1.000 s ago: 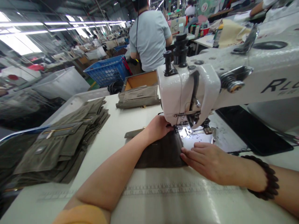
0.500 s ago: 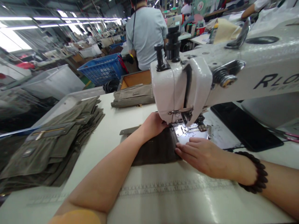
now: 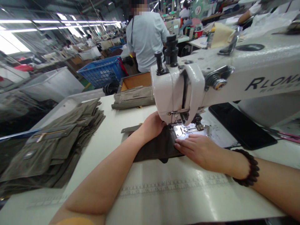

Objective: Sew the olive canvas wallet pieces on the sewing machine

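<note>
A dark olive-brown fabric piece (image 3: 154, 147) lies flat under the head of a white sewing machine (image 3: 175, 90). My left hand (image 3: 153, 126) rests on its far part, close to the needle area; its fingertips are mostly hidden by the machine head. My right hand (image 3: 195, 150) lies along the piece's right edge, fingers stretched out and touching it beside the shiny metal needle plate (image 3: 181, 131). A small rounded dark tab (image 3: 163, 160) sticks out from the near edge. At the far left, a flat strip (image 3: 130, 129) shows beyond my left forearm.
A stack of olive fabric pieces with zippers (image 3: 53, 140) lies on the left of the table. Behind stand more folded pieces (image 3: 133, 97) and a blue crate (image 3: 100, 72). A black phone (image 3: 241, 125) and pink-handled scissors (image 3: 288, 136) lie right. A person (image 3: 147, 40) is farther back.
The fabric piece has shifted slightly away from me, and the rounded tab now shows at its near edge. Both hands stay on it. The view has turned a little.
</note>
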Demonstrator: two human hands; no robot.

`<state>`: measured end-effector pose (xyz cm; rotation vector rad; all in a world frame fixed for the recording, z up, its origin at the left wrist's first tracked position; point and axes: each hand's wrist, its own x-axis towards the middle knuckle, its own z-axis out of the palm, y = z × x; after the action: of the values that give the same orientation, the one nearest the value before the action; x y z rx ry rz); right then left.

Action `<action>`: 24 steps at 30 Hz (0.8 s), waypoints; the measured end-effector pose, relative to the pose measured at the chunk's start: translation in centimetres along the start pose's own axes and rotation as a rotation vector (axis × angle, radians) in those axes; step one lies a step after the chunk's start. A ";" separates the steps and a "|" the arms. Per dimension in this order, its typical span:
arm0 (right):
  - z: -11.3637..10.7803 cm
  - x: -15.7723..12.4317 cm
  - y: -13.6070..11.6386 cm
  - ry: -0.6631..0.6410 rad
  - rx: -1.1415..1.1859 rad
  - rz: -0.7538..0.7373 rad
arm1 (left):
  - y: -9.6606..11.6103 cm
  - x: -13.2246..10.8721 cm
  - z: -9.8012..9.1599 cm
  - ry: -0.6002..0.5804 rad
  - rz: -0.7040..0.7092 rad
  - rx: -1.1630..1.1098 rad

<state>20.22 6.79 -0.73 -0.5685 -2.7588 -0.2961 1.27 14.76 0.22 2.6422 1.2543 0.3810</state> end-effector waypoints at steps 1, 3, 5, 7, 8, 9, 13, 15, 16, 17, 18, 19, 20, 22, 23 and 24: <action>0.2 0.0 0.0 0.007 0.004 0.007 | 0.4 -0.4 -0.5 -0.011 0.008 0.050; 0.5 0.0 0.0 0.014 0.019 0.019 | 1.6 -1.4 -1.6 -0.075 0.030 0.209; 0.4 0.0 0.2 0.015 0.053 0.041 | 3.1 -2.8 -2.6 -0.179 0.085 0.365; -0.3 -0.2 0.9 -0.028 0.151 0.085 | 4.7 -4.1 -3.1 -0.244 0.178 0.377; -0.8 -0.4 1.5 -0.061 0.218 0.117 | 5.4 -4.7 -3.1 -0.246 0.220 0.343; -1.5 -0.8 2.2 -0.117 0.295 0.156 | 5.9 -5.2 -2.9 -0.236 0.251 0.305; -3.7 -2.6 5.3 -0.242 0.430 0.274 | 6.0 -6.3 -1.4 -0.176 0.263 0.166; -4.1 -3.0 5.9 -0.270 0.466 0.278 | 5.2 -6.3 -0.9 -0.133 0.214 0.025; -4.0 -2.9 5.9 -0.268 0.470 0.273 | 4.7 -6.3 -0.9 -0.108 0.187 -0.073; -3.8 -2.6 5.6 -0.258 0.457 0.272 | 4.3 -6.2 -0.9 -0.089 0.163 -0.178; -3.5 -2.2 5.1 -0.239 0.420 0.278 | 3.8 -6.1 -0.9 -0.079 0.142 -0.277; -3.0 -1.7 4.6 -0.214 0.356 0.296 | 3.4 -6.0 -1.0 -0.079 0.124 -0.361; -2.4 -1.1 4.0 -0.185 0.268 0.327 | 3.0 -5.9 -1.1 -0.087 0.112 -0.426; -1.1 0.0 2.9 -0.127 0.052 0.416 | 2.5 -5.8 -1.3 -0.118 0.100 -0.505; -0.6 0.3 2.6 -0.104 -0.039 0.444 | 2.3 -5.7 -1.3 -0.130 0.099 -0.528; -0.1 0.5 2.4 -0.078 -0.106 0.457 | 2.2 -5.7 -1.3 -0.135 0.099 -0.544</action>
<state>20.78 9.12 -0.09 -1.2308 -2.5951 -0.3154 -0.98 9.05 1.23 2.2228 0.8323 0.4714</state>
